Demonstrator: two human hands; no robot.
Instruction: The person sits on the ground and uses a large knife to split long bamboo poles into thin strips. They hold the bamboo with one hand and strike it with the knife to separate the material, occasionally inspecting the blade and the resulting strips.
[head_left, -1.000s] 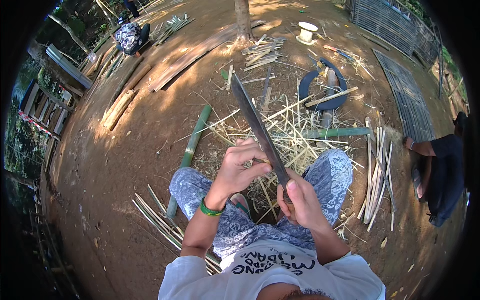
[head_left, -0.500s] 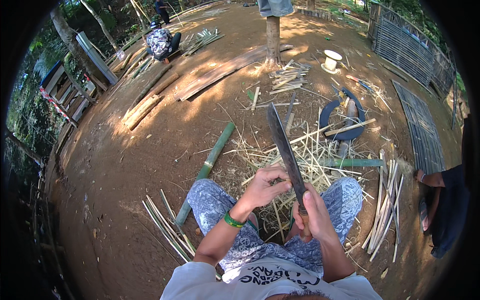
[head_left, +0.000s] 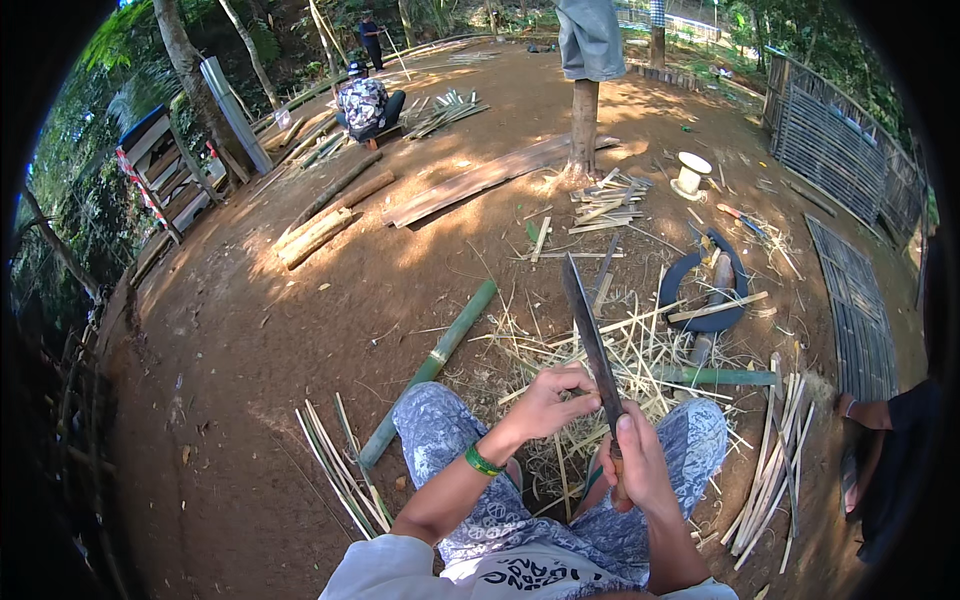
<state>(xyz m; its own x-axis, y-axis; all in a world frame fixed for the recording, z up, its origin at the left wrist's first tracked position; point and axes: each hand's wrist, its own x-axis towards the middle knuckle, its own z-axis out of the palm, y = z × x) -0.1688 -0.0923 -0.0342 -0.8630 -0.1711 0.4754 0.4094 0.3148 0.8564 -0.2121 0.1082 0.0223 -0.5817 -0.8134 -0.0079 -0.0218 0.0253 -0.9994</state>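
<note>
My right hand (head_left: 640,458) is wrapped round the handle of a machete (head_left: 592,345), whose long dark blade points up and away from me. Close to the blade's lower part, my left hand (head_left: 548,402) has thumb and fingers pinched together. Whatever lies in that pinch is too small to make out, and I cannot tell whether the fingers touch the blade. A tangle of pale bamboo strips and shavings (head_left: 640,340) spreads over the ground beyond my hands and between my legs.
A green bamboo pole (head_left: 440,355) lies left of my knees, with split strips (head_left: 345,470) nearby. More strips (head_left: 775,470) lie at right, beside another person's arm (head_left: 870,413). Farther off are a black curved piece (head_left: 668,290), a cream spool (head_left: 690,175), a plank (head_left: 480,185) and a crouching person (head_left: 363,107).
The view has tilted up, so the ground and far objects sit lower and more to the right. Both hands keep nearly the same pose around the machete.
</note>
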